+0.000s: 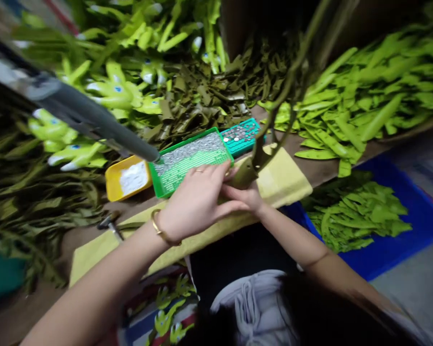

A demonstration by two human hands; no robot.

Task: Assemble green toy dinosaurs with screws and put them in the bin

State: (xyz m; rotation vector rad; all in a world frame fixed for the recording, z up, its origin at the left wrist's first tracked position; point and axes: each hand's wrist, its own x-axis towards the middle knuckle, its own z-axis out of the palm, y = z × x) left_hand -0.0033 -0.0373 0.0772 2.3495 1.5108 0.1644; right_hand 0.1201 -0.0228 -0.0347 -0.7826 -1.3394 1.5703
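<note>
Olive strap held in my right hand; my left hand covers it, grip unclear. Olive pile likely still awaits.

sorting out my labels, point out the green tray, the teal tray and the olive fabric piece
green tray [156,181], head view, left rim
teal tray [243,146], head view, bare front grid
olive fabric piece [244,175], head view, lower end by the fingers

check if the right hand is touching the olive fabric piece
Touching. The head view shows the right hand gripping the bottom edge of the olive fabric piece, with no gap between them.
</note>
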